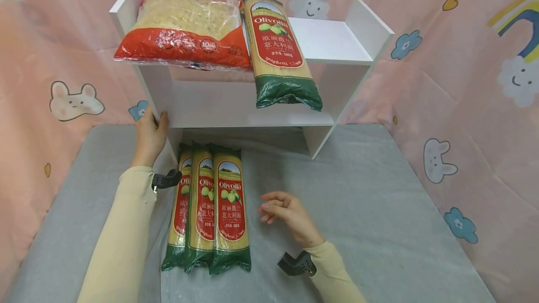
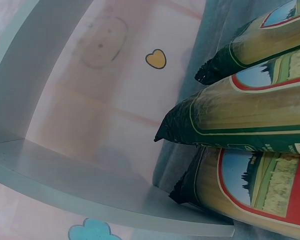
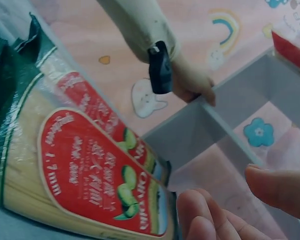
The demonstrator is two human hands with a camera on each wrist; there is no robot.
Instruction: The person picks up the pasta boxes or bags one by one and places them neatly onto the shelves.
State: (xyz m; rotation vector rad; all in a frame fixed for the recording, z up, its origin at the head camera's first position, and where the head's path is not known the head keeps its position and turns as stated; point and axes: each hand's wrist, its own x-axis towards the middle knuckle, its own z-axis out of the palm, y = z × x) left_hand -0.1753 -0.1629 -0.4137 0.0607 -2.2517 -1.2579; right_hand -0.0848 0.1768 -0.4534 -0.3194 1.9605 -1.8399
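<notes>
My left hand (image 1: pixel 150 135) grips the left side panel of a white shelf (image 1: pixel 248 102), low down near its middle board; the right wrist view also shows this left hand (image 3: pixel 192 82) at the panel's edge. Held over the grey cloth, my right hand (image 1: pixel 290 216) has loosely bent fingers with nothing between them. Just left of it lie three spaghetti packs (image 1: pixel 231 209) side by side, overlapping, their far ends at the shelf's lower opening. In the left wrist view, the dark green ends of the spaghetti packs (image 2: pixel 250 117) lie beside the shelf's panel.
On the shelf's top board lies a large red and clear bag of pasta (image 1: pixel 189 22). Beside it, another spaghetti pack (image 1: pixel 278 46) leans out over the front edge. A grey cloth (image 1: pixel 379 209) covers the table, and a pink printed curtain (image 1: pixel 455 106) hangs behind.
</notes>
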